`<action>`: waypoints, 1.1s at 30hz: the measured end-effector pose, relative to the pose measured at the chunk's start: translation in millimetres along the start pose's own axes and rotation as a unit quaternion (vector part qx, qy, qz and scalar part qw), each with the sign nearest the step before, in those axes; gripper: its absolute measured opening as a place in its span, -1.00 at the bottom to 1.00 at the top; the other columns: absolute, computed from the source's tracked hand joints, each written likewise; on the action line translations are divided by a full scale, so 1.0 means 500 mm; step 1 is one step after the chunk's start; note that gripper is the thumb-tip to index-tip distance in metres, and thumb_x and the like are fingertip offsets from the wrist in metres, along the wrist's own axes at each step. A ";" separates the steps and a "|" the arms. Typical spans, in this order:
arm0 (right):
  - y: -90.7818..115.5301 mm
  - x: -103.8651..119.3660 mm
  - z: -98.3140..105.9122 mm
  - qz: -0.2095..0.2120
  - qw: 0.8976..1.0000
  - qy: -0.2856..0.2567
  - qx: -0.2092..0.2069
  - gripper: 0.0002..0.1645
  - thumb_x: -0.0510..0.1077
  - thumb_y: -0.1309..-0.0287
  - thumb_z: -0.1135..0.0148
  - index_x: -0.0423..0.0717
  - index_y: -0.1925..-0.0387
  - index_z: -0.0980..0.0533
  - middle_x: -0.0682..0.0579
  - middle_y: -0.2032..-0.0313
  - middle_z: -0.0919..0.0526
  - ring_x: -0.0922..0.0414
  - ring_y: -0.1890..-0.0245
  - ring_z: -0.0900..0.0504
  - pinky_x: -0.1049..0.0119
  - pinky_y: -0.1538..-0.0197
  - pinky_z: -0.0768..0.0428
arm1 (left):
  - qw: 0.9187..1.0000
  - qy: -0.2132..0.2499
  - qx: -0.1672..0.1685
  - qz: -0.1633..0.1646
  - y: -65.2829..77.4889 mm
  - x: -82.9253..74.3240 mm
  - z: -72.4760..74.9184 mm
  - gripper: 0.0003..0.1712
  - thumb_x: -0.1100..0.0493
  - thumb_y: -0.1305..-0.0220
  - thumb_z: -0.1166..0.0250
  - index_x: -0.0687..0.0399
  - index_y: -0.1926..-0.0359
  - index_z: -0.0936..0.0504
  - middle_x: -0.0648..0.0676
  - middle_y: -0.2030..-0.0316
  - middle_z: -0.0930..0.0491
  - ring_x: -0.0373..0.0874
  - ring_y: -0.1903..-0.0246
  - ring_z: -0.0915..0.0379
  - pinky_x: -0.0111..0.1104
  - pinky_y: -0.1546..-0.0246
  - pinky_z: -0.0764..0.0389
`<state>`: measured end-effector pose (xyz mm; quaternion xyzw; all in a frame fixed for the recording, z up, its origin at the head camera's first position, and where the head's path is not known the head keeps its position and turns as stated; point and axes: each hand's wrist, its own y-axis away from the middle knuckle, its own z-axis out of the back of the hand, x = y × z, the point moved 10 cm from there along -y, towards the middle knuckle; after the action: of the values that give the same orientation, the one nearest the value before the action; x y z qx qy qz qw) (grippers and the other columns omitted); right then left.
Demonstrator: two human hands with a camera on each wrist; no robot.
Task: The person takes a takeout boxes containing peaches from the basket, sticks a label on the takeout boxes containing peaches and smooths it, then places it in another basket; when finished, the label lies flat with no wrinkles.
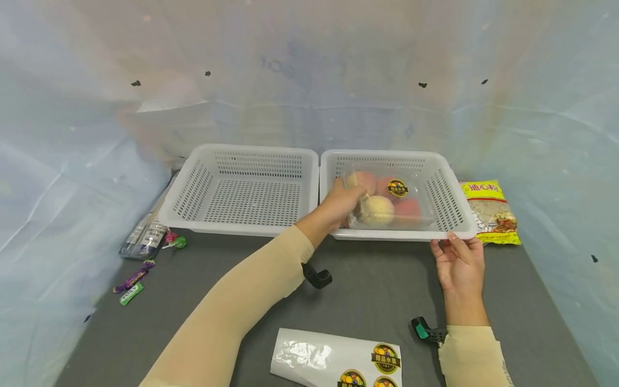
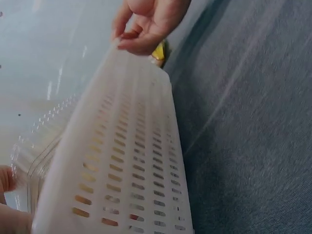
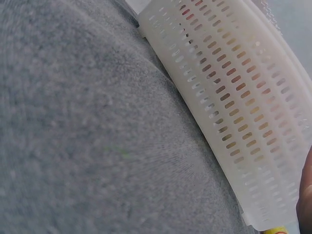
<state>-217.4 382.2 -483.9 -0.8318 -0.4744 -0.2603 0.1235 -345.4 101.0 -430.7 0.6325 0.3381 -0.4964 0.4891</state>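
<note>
A clear plastic fruit box with several red and yellowish fruits, peach- or apple-like, lies inside the right white basket. On its lid is a round black-and-gold sticker. My left hand grips the box's left end, thumb over the top; its other fingers are mostly hidden. At the basket's front right corner, my right hand pinches the rim between thumb and fingers. In the left wrist view that hand shows at the rim's far end, and the box reaches above the rim.
Another white basket adjoins on the left. Right of the baskets lies a yellow food packet. A sticker sheet lies in front. Lollipops, wrapped sweets and a grey plastic packet lie at left.
</note>
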 end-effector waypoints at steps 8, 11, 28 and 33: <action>0.001 -0.010 -0.011 -0.002 1.000 -0.009 0.002 -0.52 -0.60 -0.45 -0.15 -0.37 -0.28 -0.28 -0.32 -0.17 -0.42 -0.02 0.35 -0.57 0.13 0.29 -0.78 | 0.998 -0.043 -0.042 0.032 -0.015 0.021 0.001 -0.17 0.02 -0.55 -0.24 0.34 -0.62 -0.17 0.32 -0.32 -0.48 0.16 -0.13 -0.56 -0.19 0.15 -0.66; 0.003 -0.011 -0.013 0.000 1.000 0.001 0.001 -0.51 -0.59 -0.45 -0.16 -0.36 -0.28 -0.27 -0.32 -0.19 -0.41 -0.01 0.35 -0.56 0.14 0.29 -0.78 | 0.996 -0.056 -0.063 0.032 -0.017 0.022 0.010 -0.08 0.00 -0.62 -0.19 0.29 -0.72 0.02 0.33 -0.59 -0.21 0.19 -0.51 -0.24 -0.04 -0.38 -0.44; 0.003 -0.002 -0.003 0.008 1.000 0.024 -0.004 -0.46 -0.57 -0.42 -0.24 -0.36 -0.29 -0.27 -0.33 -0.28 -0.38 0.01 0.32 -0.57 0.15 0.28 -0.78 | 0.993 -0.094 -0.015 -0.070 0.071 -0.044 0.047 -0.23 -0.16 -0.70 -0.11 0.15 -0.67 -0.27 0.18 -0.59 -0.29 0.12 -0.52 -0.27 0.02 -0.40 -0.46; 0.009 0.014 0.009 0.000 0.996 0.080 -0.044 -0.57 -0.52 -0.41 -0.31 -0.32 -0.16 -0.33 -0.27 -0.20 -0.45 0.03 0.33 -0.59 0.15 0.29 -0.80 | 0.990 -0.100 0.010 -0.098 0.118 -0.051 0.089 -0.33 -0.16 -0.71 -0.15 0.08 -0.60 -0.41 0.07 -0.51 -0.42 0.00 -0.34 -0.47 -0.09 -0.16 -0.67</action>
<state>-209.4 387.0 -483.9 -0.8133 -0.4509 -0.3461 0.1244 -311.7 42.6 -390.7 0.5488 0.3425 -0.6058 0.4631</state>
